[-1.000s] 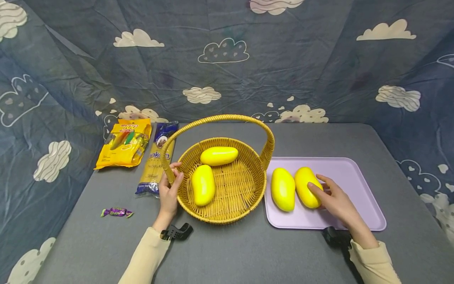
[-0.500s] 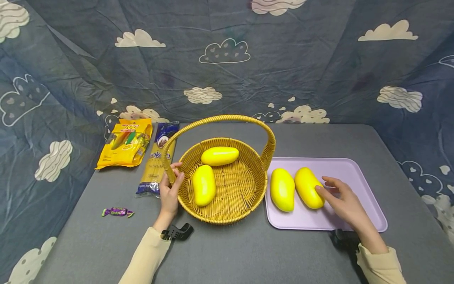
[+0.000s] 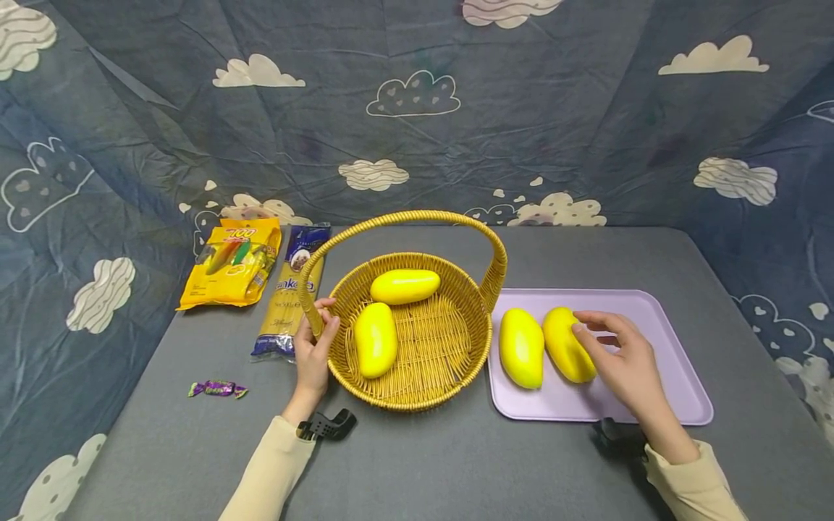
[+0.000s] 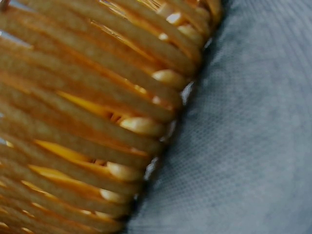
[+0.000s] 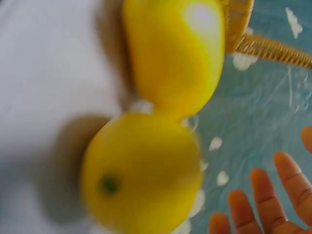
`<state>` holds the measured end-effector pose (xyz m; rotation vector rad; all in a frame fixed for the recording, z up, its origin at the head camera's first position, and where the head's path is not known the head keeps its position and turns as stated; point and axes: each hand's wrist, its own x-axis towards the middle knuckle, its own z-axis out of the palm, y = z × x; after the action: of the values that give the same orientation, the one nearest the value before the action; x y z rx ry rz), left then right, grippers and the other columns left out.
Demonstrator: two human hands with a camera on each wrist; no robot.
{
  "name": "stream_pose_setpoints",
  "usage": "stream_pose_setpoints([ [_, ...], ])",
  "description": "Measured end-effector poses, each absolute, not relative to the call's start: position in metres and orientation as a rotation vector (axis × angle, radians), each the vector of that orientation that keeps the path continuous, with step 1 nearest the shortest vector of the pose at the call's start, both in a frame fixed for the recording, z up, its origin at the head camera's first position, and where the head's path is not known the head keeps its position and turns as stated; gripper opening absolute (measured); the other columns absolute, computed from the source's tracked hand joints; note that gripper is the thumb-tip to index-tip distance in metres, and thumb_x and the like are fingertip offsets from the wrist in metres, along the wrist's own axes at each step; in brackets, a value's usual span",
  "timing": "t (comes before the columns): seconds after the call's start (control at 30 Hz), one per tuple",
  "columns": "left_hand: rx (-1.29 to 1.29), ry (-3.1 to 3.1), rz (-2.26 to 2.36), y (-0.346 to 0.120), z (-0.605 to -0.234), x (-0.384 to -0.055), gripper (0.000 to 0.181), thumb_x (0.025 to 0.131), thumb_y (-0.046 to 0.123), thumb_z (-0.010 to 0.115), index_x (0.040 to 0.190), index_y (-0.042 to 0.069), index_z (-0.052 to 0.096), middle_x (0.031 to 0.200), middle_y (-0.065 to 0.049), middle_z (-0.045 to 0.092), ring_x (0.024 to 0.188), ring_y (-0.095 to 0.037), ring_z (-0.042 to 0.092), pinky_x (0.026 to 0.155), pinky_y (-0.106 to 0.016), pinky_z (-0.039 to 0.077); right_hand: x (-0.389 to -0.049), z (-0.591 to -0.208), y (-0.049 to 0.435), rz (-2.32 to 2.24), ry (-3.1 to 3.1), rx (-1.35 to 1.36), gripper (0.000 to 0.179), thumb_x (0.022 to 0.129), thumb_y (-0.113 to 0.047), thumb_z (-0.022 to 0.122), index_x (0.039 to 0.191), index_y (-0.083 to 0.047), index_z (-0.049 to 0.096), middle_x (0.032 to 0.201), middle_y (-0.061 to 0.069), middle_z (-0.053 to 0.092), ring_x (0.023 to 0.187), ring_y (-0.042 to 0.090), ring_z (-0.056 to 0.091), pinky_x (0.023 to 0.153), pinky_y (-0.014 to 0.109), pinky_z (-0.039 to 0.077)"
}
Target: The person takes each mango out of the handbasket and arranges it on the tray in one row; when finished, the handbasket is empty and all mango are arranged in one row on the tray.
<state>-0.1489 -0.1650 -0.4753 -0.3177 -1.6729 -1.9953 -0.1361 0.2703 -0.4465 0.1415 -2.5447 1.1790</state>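
Observation:
My left hand (image 3: 313, 352) holds the wicker basket (image 3: 408, 403) at the left foot of its handle, thumb in front and a finger over the rim. Close up in the left wrist view is the basket's woven side (image 4: 87, 112). Two yellow mangoes lie inside: one mango (image 3: 405, 286) crosswise at the back, another mango (image 3: 376, 340) lengthwise at the left. Two more lie side by side on the lilac tray (image 3: 651, 362), a left mango (image 3: 521, 349) and a right mango (image 3: 565, 346). Above the right mango's right side hovers my right hand (image 3: 622, 362), its fingers (image 5: 264, 192) extended and apart from the fruit.
Left of the basket lie a yellow candy bag (image 3: 231, 264), a blue-and-gold pasta packet (image 3: 287, 307) and a purple wrapped candy (image 3: 218, 388). The basket's tall handle (image 3: 404, 215) arches over it. A cloud-print cloth (image 3: 521, 145) hangs behind the grey table (image 3: 443, 470).
My right hand draws back rightward from the right mango, then comes back over its upper right side. The left hand and the basket stay put.

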Motion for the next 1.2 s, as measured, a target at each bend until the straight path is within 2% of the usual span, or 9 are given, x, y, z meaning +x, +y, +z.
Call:
stream_pose_setpoints([
  [0.13, -0.327, -1.673, -1.993, -0.165, -0.474, -0.149, 0.013, 0.092, -0.003, 0.052, 0.091, -0.013, 0.044, 0.119, -0.034, 0.045, 0.108, -0.037, 0.041, 0.094, -0.028, 0.031, -0.129, -0.422, 0.242, 1.227, -2.498, 0.238, 0.024, 0.090, -0.020, 0.067, 0.112, -0.011, 0.067, 0.106, 0.003, 0.063, 0.095, 0.014, 0.054, 0.077, 0.024, 0.042],
  [0.23, -0.321, -1.684, -1.993, -0.165, -0.475, -0.149, 0.015, 0.093, 0.000, 0.053, 0.092, -0.013, 0.045, 0.119, -0.035, 0.045, 0.106, -0.038, 0.040, 0.092, -0.028, 0.032, -0.120, -0.398, 0.217, 1.255, -2.480, 0.321, 0.022, 0.087, -0.010, 0.068, 0.109, -0.006, 0.067, 0.103, 0.006, 0.064, 0.093, 0.013, 0.056, 0.076, 0.023, 0.043],
  [0.4, -0.303, -1.696, -1.993, -0.164, -0.476, -0.149, 0.018, 0.093, 0.002, 0.054, 0.092, -0.013, 0.045, 0.119, -0.034, 0.046, 0.104, -0.039, 0.039, 0.090, -0.028, 0.032, -0.116, -0.385, 0.188, 1.265, -2.417, 0.477, 0.027, 0.080, 0.000, 0.073, 0.106, -0.007, 0.069, 0.100, 0.003, 0.065, 0.092, 0.011, 0.057, 0.070, 0.022, 0.047],
  [0.53, -0.297, -1.690, -1.994, -0.164, -0.476, -0.149, 0.017, 0.093, 0.001, 0.054, 0.092, -0.013, 0.045, 0.119, -0.033, 0.046, 0.105, -0.035, 0.042, 0.091, -0.027, 0.032, -0.115, -0.378, 0.169, 1.298, -2.418, 0.563, 0.028, 0.080, -0.002, 0.074, 0.106, -0.010, 0.069, 0.099, 0.000, 0.066, 0.089, 0.011, 0.059, 0.068, 0.024, 0.049],
  [0.8, -0.303, -1.679, -1.994, -0.162, -0.474, -0.148, 0.025, 0.092, -0.003, 0.053, 0.103, -0.022, 0.042, 0.114, -0.035, 0.046, 0.095, -0.017, 0.047, 0.085, -0.025, 0.035, -0.122, -0.367, 0.136, 1.379, -2.407, 0.727, 0.018, 0.085, -0.008, 0.071, 0.101, -0.014, 0.069, 0.092, -0.009, 0.067, 0.078, 0.011, 0.062, 0.063, 0.028, 0.051],
  [1.0, -0.308, -1.680, -1.992, -0.163, -0.474, -0.147, 0.022, 0.092, -0.004, 0.052, 0.102, -0.022, 0.042, 0.115, -0.036, 0.045, 0.095, -0.019, 0.047, 0.085, -0.025, 0.035, -0.129, -0.355, 0.116, 1.313, -2.582, 0.739, 0.018, 0.086, -0.023, 0.072, 0.103, -0.018, 0.069, 0.095, -0.012, 0.067, 0.076, 0.004, 0.063, 0.064, 0.026, 0.051],
  [1.2, -0.314, -1.664, -2.001, -0.164, -0.474, -0.148, 0.015, 0.092, -0.006, 0.051, 0.098, -0.018, 0.044, 0.117, -0.035, 0.045, 0.099, -0.024, 0.046, 0.086, -0.025, 0.034, -0.144, -0.346, 0.096, 1.182, -2.740, 0.799, 0.022, 0.086, -0.034, 0.070, 0.103, -0.021, 0.069, 0.092, -0.012, 0.068, 0.077, 0.006, 0.064, 0.067, 0.030, 0.049],
])
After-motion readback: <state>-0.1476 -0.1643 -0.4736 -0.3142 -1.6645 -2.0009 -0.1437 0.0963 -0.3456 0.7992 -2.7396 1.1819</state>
